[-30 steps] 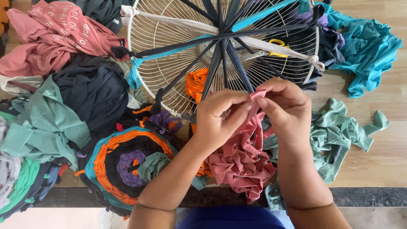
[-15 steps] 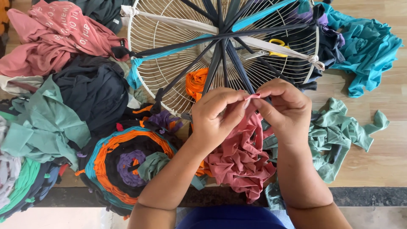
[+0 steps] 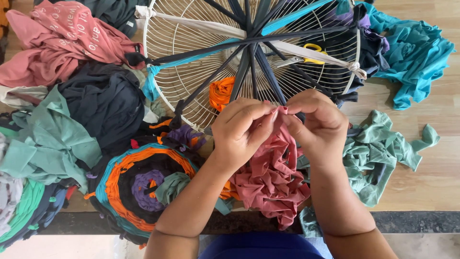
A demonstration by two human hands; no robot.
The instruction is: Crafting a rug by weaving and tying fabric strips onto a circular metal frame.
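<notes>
The pink cloth strip (image 3: 273, 168) is pinched at its top end between the left hand (image 3: 242, 129) and the right hand (image 3: 316, 125), fingers shut tight on it. The rest of the strip hangs in a bunched heap just below the hands. Right behind the grip lies a round white wire frame (image 3: 191, 29) with dark cloth strips (image 3: 261, 62) stretched across it. Yellow scissors (image 3: 306, 53) show through the wires. A round woven mat (image 3: 136, 184) lies below and left of the grip, and green cloth (image 3: 383, 153) lies to the right.
</notes>
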